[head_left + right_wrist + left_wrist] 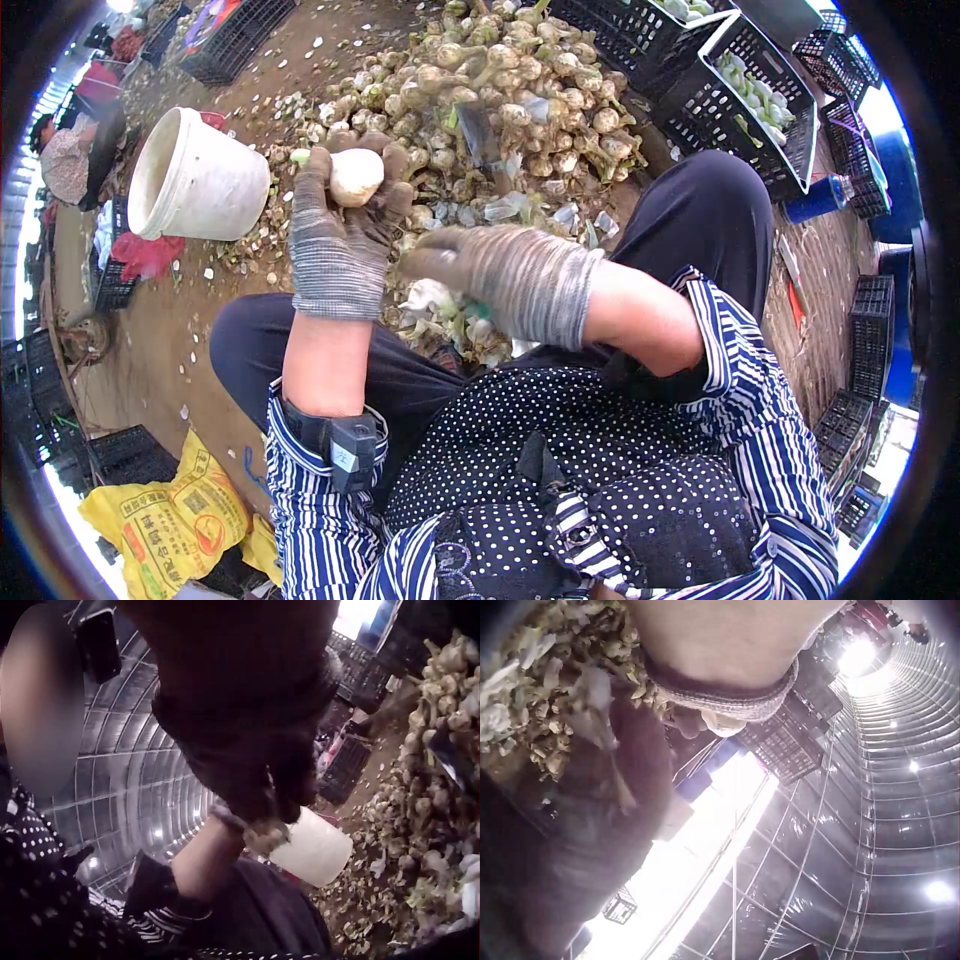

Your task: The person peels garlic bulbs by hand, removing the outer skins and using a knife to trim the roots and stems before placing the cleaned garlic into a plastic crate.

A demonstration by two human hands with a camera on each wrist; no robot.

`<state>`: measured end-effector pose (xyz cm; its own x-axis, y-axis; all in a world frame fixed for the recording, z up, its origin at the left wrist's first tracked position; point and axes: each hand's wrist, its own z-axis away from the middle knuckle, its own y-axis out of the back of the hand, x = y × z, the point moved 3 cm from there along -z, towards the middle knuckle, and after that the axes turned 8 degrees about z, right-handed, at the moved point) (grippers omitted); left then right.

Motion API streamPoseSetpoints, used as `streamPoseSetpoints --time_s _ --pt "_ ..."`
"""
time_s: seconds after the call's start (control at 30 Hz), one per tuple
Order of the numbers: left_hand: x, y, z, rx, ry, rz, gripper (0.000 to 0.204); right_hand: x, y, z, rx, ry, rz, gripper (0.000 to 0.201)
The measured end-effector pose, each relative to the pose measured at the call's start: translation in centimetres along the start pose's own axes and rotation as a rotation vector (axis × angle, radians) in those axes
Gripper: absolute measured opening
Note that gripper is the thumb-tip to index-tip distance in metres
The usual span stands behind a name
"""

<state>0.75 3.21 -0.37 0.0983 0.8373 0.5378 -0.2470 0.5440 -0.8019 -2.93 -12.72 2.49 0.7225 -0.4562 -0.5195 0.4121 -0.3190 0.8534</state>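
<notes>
My left hand [350,225], in a striped grey work glove, holds a smooth white garlic bulb [356,178] between thumb and fingers, palm up. A short green stem end [300,156] sticks out beside the thumb. To its right, my gloved right hand [500,275] is blurred, with its fingers pointing toward the left hand; I cannot tell whether they hold anything. In the right wrist view the right hand [247,765] is dark, with a thin pale streak between its fingers. The left wrist view shows mostly the forearm and the glove's cuff [727,701]; the fingers are hidden.
A large heap of unpeeled garlic [500,90] lies in front. A white bucket [215,180] tips toward the left, beside scattered peelings. Peeled bulbs fill a black crate [730,110] at the right. A yellow sack [180,520] lies at lower left, a blue bottle [815,200] at right.
</notes>
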Motion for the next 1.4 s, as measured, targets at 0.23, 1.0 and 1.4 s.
streamPoseSetpoints --time_s 0.23,1.0,1.4 --pt "-2.2 -1.1 1.1 -0.064 0.109 0.055 0.033 1.2 3.3 0.0 0.472 -0.254 0.055 0.044" --pt "-3.8 -1.5 2.1 -0.013 0.046 -0.08 0.012 0.6 2.9 -0.3 0.453 -0.303 0.332 0.023" --pt "-2.7 -1.6 2.5 0.033 0.083 -0.121 0.026 0.6 2.2 -0.4 0.539 -0.231 0.088 0.031"
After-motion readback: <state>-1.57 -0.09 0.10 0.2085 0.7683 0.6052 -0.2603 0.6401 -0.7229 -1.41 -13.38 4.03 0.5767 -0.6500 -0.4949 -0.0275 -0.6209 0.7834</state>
